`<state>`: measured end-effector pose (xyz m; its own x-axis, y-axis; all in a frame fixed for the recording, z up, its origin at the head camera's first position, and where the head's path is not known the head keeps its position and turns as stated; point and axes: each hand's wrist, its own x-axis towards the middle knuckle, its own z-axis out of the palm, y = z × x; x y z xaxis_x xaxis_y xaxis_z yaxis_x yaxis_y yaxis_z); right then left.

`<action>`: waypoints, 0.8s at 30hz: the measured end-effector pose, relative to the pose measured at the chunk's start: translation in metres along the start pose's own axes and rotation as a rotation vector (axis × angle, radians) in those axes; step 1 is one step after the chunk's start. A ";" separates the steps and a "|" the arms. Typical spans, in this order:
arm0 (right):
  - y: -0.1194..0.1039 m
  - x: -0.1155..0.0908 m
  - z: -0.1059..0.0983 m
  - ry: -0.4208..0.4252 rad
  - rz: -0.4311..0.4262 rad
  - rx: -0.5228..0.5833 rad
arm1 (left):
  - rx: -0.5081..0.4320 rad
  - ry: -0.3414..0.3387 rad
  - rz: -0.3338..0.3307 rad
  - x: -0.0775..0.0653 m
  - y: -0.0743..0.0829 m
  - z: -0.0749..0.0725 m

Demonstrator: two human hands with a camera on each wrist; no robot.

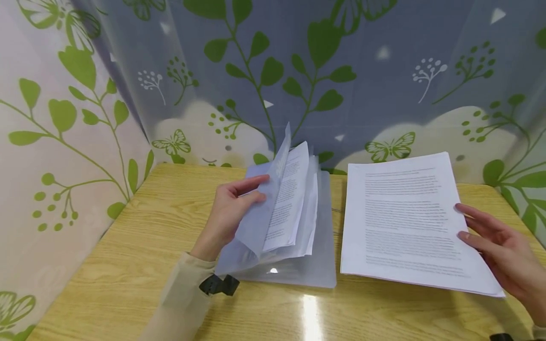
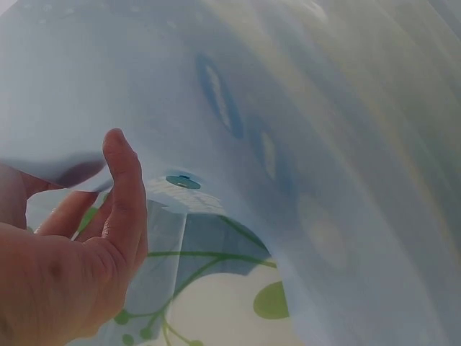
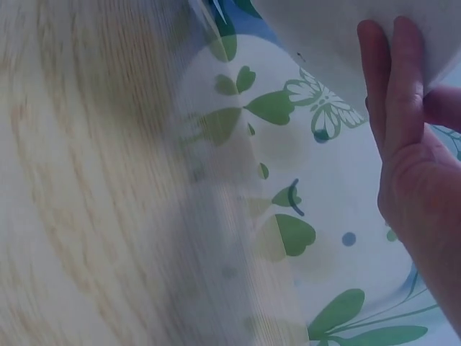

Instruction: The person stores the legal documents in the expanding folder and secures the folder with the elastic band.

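A translucent plastic document folder point(image 1: 326, 237) stands partly opened on the table, with its sleeves fanned up and printed sheets point(image 1: 286, 199) inside. My left hand point(image 1: 226, 213) pinches the edge of its raised front sleeve point(image 1: 256, 232) between thumb and fingers. In the left wrist view, the left hand point(image 2: 79, 245) is at the edge of the cloudy plastic film point(image 2: 216, 144). To the right, my right hand point(image 1: 501, 251) grips the right edge of a stack of printed paper point(image 1: 405, 222). Fingers point(image 3: 407, 79) lie against the stack's underside point(image 3: 331, 36) in the right wrist view.
The wooden table point(image 1: 141, 265) carries the folder and lies beneath the paper stack. A curtain point(image 1: 375, 94) with leaves and butterflies hangs behind the table and along the left side. A black strap point(image 1: 219, 285) is on the left wrist.
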<state>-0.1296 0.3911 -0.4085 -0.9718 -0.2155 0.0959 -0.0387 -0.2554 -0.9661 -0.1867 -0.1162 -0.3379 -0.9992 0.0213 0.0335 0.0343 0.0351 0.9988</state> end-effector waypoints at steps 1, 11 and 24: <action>0.000 0.001 0.002 -0.001 0.001 0.000 | -0.001 0.000 -0.001 0.000 0.000 0.000; 0.002 0.009 0.012 0.017 0.038 0.002 | -0.004 -0.015 -0.006 0.000 0.000 0.000; 0.002 0.023 0.026 0.034 0.074 0.012 | 0.001 -0.016 -0.002 0.000 0.001 0.001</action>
<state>-0.1457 0.3615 -0.4024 -0.9792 -0.2023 0.0157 0.0365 -0.2515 -0.9672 -0.1868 -0.1154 -0.3365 -0.9988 0.0374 0.0312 0.0325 0.0363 0.9988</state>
